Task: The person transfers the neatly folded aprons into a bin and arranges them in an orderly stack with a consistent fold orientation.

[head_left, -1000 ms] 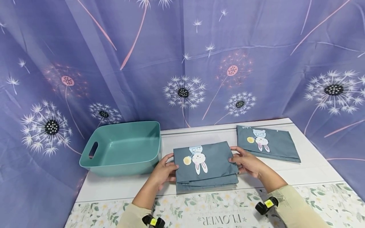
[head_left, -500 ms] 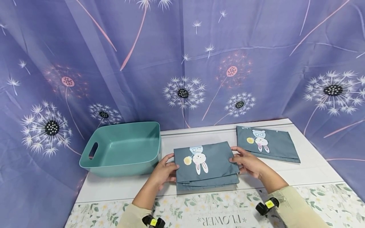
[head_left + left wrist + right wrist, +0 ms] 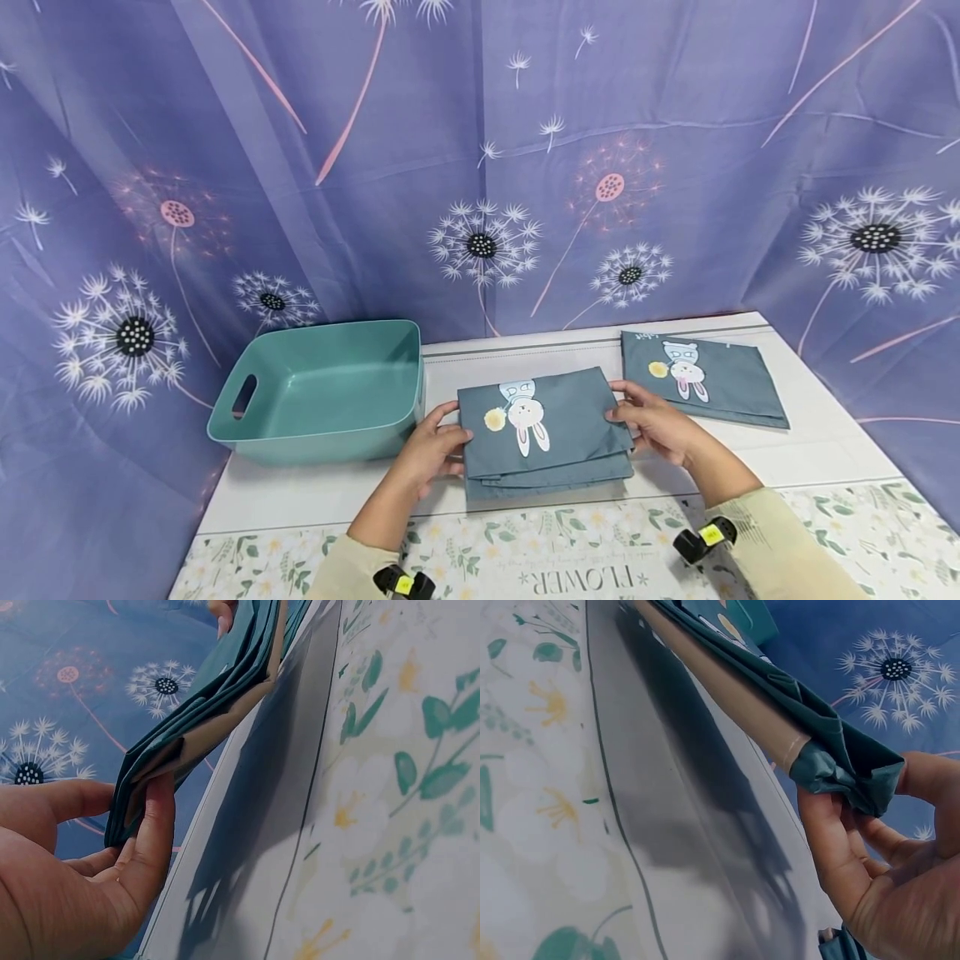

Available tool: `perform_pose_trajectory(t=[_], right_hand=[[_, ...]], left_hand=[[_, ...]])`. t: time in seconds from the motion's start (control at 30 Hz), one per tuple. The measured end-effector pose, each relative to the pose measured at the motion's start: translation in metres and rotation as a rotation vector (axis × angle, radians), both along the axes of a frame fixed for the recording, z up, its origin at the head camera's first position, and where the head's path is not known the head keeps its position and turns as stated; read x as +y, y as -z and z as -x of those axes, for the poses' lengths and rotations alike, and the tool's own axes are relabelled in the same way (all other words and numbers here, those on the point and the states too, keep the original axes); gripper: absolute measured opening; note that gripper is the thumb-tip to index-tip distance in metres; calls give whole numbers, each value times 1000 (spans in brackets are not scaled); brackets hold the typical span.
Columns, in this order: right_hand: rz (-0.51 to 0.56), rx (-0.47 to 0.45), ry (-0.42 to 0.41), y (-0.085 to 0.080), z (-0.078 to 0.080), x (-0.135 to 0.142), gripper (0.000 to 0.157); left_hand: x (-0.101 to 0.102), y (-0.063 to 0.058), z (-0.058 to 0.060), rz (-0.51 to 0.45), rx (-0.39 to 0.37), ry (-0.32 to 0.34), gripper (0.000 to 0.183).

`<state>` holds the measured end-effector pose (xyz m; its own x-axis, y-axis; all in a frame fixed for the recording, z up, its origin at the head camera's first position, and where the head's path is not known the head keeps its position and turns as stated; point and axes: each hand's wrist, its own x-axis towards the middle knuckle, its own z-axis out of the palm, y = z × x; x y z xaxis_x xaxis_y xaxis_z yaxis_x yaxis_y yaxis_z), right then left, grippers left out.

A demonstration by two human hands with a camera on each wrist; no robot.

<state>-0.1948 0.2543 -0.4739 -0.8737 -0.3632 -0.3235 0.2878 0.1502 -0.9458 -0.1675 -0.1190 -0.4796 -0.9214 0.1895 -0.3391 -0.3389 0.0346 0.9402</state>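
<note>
A person's left hand (image 3: 429,454) and right hand (image 3: 662,427) pinch opposite short ends of a folded, slate-blue, rabbit-printed fabric bundle (image 3: 573,425), holding it above a white, floral-bordered tablecloth (image 3: 337,497). Its long axis spans hand to hand; the teal, rectangular plastic bin (image 3: 322,450) stands left (nearer the left hand).

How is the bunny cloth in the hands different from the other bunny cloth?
The held cloth is off the table, gripped by the left hand and right hand; the other cloth lies flat on it, untouched. The other cloth shows white letters at its back edge; the held cloth shows none there. The held cloth is nearer the person; the other cloth is farther back. Both are folded, dark grey-blue, with a white bunny.
</note>
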Motion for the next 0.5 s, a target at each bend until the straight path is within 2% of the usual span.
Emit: perform_pose_trajectory(t=[0.23,0.5], right_hand=[[-7,-11,19,-5,0,2,71],[-6,4,29,-10,1,3,66]], left_hand=[[2,-4,0,1,1,-12,69],[5,-8,1,-4,17,-17,69]])
